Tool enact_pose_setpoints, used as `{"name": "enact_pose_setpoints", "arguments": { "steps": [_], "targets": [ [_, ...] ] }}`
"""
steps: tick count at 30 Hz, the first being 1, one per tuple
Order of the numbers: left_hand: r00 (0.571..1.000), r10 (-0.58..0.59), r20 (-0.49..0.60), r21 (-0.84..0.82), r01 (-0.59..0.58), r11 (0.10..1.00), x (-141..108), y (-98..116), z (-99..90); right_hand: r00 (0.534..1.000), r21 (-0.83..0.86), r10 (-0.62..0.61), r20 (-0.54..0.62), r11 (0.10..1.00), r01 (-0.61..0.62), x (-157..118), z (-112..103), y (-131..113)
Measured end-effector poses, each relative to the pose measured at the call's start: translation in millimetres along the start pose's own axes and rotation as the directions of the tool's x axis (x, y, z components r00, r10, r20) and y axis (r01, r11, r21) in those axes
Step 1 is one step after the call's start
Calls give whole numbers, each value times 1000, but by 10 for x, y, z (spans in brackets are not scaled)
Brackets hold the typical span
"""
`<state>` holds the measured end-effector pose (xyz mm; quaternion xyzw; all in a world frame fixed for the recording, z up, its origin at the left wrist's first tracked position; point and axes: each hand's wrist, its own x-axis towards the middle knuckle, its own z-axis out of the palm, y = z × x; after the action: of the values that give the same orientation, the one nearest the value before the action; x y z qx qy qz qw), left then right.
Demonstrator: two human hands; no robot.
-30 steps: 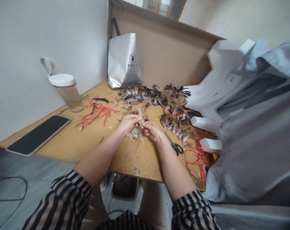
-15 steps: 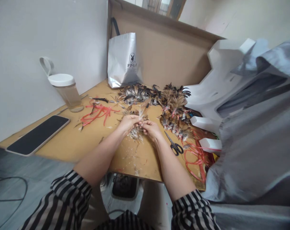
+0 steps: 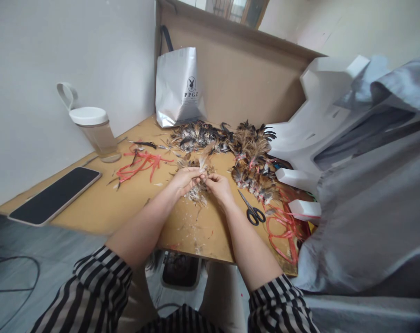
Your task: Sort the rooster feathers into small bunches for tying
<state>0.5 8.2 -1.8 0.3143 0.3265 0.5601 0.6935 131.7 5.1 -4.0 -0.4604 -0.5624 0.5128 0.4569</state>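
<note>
My left hand [image 3: 188,179] is closed in a pinch on a pale brown feather [image 3: 204,159], whose tip points up and away from me. Close against it, my right hand [image 3: 218,186] pinches at the feather's base; what its fingertips hold is too small to make out. Loose feathers [image 3: 197,195] with whitish down lie on the table below and behind both hands. To the right are tied bunches of brown and black feathers [image 3: 251,178]. Black-handled scissors [image 3: 254,213] lie beside my right wrist, blades pointing away.
A darker feather pile [image 3: 198,136] lies before a silver bag [image 3: 178,88]. Red ties [image 3: 145,164] and a lidded cup [image 3: 97,134] are left, with a phone [image 3: 55,195] at the edge. More red ties [image 3: 282,231] and white foam pieces [image 3: 304,209] stand right. A cardboard panel [image 3: 244,74] closes the back.
The feather has shifted slightly left and tilts a little differently between my fingers. Both hands stay close together in nearly the same place.
</note>
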Motion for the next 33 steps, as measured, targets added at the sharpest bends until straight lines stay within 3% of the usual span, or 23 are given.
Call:
{"name": "enact_pose_setpoints", "arguments": {
  "steps": [7, 17, 23, 33],
  "targets": [
    [998, -47, -30, -59, 45, 997, 20, 7, -20, 999, -73, -46, -16, 996, 44, -15, 14, 0],
    [996, -38, -80, -44, 35, 998, 20, 8, -30, 994, 238, 67, 91, 967, -87, 53, -68, 48],
    [999, -27, -42, 35, 29, 999, 20, -18, -34, 994, 265, 69, 81, 960, -88, 59, -78, 36],
    [996, -16, -87, 116, 26, 993, -37, -12, 29, 994, 325, 94, 48, 940, -104, 68, -64, 20]
  ]
}}
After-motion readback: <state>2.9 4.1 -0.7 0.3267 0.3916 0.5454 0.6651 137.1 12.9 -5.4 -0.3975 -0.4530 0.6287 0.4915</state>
